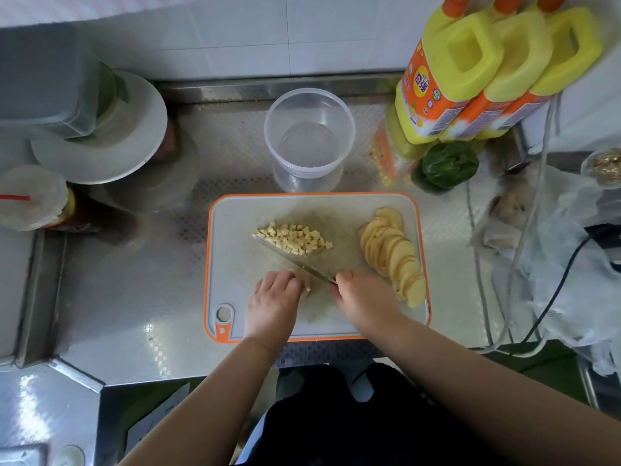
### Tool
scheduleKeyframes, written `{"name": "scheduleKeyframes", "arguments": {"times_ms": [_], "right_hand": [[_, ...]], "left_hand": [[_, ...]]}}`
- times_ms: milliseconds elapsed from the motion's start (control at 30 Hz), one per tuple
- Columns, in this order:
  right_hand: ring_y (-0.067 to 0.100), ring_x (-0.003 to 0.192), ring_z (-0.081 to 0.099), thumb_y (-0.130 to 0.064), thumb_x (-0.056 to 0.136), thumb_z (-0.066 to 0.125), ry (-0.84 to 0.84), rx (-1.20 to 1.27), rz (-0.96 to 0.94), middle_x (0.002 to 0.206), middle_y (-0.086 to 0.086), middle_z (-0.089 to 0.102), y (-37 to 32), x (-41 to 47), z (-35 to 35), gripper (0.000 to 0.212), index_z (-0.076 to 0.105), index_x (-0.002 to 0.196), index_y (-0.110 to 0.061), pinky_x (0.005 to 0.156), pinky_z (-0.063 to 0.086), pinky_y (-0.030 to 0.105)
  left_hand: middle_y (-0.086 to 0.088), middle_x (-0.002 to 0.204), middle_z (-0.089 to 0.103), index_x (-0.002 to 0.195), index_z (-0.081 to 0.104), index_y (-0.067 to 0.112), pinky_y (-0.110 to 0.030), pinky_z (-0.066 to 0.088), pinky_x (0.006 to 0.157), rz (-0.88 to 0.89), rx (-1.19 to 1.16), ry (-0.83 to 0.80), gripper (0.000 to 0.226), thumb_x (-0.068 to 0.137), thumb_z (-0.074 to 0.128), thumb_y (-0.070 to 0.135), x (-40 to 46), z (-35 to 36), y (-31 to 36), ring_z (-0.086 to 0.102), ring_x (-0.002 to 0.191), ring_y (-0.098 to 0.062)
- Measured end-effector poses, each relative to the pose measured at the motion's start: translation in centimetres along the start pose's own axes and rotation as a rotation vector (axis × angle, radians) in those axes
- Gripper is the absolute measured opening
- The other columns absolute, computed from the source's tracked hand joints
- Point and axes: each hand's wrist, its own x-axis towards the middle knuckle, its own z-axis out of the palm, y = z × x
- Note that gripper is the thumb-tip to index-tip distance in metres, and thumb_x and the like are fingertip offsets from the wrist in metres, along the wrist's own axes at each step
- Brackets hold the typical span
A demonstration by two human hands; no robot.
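Head view: a white plastic cutting board with an orange rim [235,264] is laid flat on the patterned steel counter [134,297]. A thin steel knife [299,262] is gripped by the right hand [361,297], with the fingers wrapped tight enough that the handle is pretty much hidden. The blade is angled up and to the left across the board, and its far end is tucked against the near edge of a pile of small pale-yellow potato cubes [294,238].

A pale bit of potato [306,284] is pinned to the board by the left hand [274,297], fingertips curled and bunched together on top of it, just left of the blade. Most of it is covered, so its shape can't be told.

A fanned row of round potato slices [391,253] is laid along the board's right side, just beside the right hand. Behind the board, a clear round plastic tub [309,136], yellow-and-orange plastic jugs [470,79] and a dark green pepper [448,164] are parked on the counter.
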Motion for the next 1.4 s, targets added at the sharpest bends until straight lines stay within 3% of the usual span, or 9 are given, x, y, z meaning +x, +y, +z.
{"name": "scheduleKeyframes", "arguments": {"times_ms": [67, 267, 400, 667, 833, 967, 1100, 1233, 1400], "right_hand": [[0.018, 0.026, 0.039, -0.019, 0.052, 0.091, -0.003, -0.031, -0.020, 0.040, -0.001, 0.043, -0.4, -0.1, 0.0, 0.041, 0.051, 0.054, -0.013, 0.038, 0.004, 0.015], [0.020, 0.032, 0.047, -0.013, 0.053, 0.088, -0.044, -0.025, -0.030, 0.043, 0.000, 0.048, -1.4, -0.5, 0.3, 0.036, 0.052, 0.056, -0.012, 0.038, 0.020, 0.020], [0.029, 0.073, 0.062, -0.008, 0.089, 0.055, -0.152, -0.042, -0.031, 0.083, 0.005, 0.062, -1.6, -0.7, 0.5, 0.005, 0.056, 0.093, -0.010, 0.056, 0.034, 0.030], [0.029, 0.087, 0.063, -0.002, 0.092, 0.047, -0.259, -0.002, 0.072, 0.094, 0.008, 0.064, -2.2, 0.5, -0.2, 0.017, 0.058, 0.104, -0.007, 0.064, 0.040, 0.031], [0.031, 0.088, 0.062, -0.021, 0.100, 0.044, -0.215, 0.077, 0.060, 0.096, 0.011, 0.064, -1.6, 0.8, -0.5, 0.020, 0.056, 0.106, -0.008, 0.061, 0.036, 0.031], [0.029, 0.075, 0.064, -0.026, 0.096, 0.054, -0.143, 0.022, -0.013, 0.083, 0.009, 0.065, -1.5, 0.2, -0.8, 0.020, 0.058, 0.097, -0.007, 0.054, 0.034, 0.029], [0.017, 0.029, 0.045, -0.016, 0.041, 0.092, -0.116, -0.053, -0.030, 0.039, -0.002, 0.047, -2.6, -0.4, -0.6, 0.039, 0.056, 0.054, -0.012, 0.038, 0.017, 0.017], [0.027, 0.076, 0.065, -0.011, 0.089, 0.060, -0.178, -0.036, -0.037, 0.086, 0.006, 0.065, -2.7, -0.4, -1.0, 0.010, 0.059, 0.098, -0.008, 0.056, 0.033, 0.028], [0.031, 0.090, 0.064, -0.003, 0.093, 0.047, -0.227, -0.013, 0.043, 0.098, 0.009, 0.065, -3.1, -0.2, -1.0, 0.017, 0.056, 0.107, -0.006, 0.064, 0.037, 0.030]], "left_hand": [[-0.004, 0.085, 0.062, 0.080, 0.068, 0.009, -0.035, 0.050, 0.063, -0.013, -0.023, 0.010, 0.019, 0.071, 0.082, 0.001, -0.1, 0.2, -0.1, 0.053, 0.080, -0.025], [-0.004, 0.083, 0.060, 0.078, 0.066, 0.009, -0.034, 0.047, 0.054, -0.080, -0.087, -0.007, 0.024, 0.066, 0.081, -0.006, 0.2, 0.5, 0.0, 0.051, 0.082, -0.024], [-0.003, 0.081, 0.059, 0.078, 0.068, 0.010, -0.032, 0.047, 0.051, -0.139, -0.103, -0.054, 0.024, 0.066, 0.082, -0.006, 0.3, 0.7, 0.2, 0.049, 0.082, -0.022], [-0.002, 0.086, 0.064, 0.084, 0.071, 0.010, -0.032, 0.051, 0.051, -0.128, -0.159, -0.029, 0.026, 0.066, 0.084, -0.003, 0.4, 0.7, 0.3, 0.049, 0.088, -0.020], [-0.004, 0.091, 0.067, 0.084, 0.071, 0.006, -0.033, 0.053, 0.055, -0.057, -0.137, -0.006, 0.023, 0.068, 0.084, -0.004, -0.2, 0.6, -0.3, 0.053, 0.089, -0.023], [-0.004, 0.088, 0.065, 0.080, 0.069, 0.008, -0.031, 0.049, 0.050, -0.055, -0.129, -0.007, 0.026, 0.064, 0.083, -0.008, 0.1, 0.4, 0.0, 0.051, 0.087, -0.022], [-0.005, 0.084, 0.063, 0.077, 0.067, 0.008, -0.030, 0.045, 0.049, -0.062, -0.110, 0.009, 0.029, 0.061, 0.081, -0.011, 0.0, 0.3, 0.0, 0.051, 0.084, -0.023], [-0.004, 0.081, 0.062, 0.076, 0.068, 0.009, -0.029, 0.045, 0.048, -0.073, -0.125, -0.005, 0.030, 0.059, 0.084, -0.010, 0.1, 0.4, 0.0, 0.048, 0.085, -0.021], [-0.003, 0.082, 0.064, 0.077, 0.070, 0.009, -0.029, 0.049, 0.048, -0.067, -0.126, 0.020, 0.005, 0.078, 0.065, 0.008, 0.0, 0.7, -0.1, 0.047, 0.086, -0.020]]}}
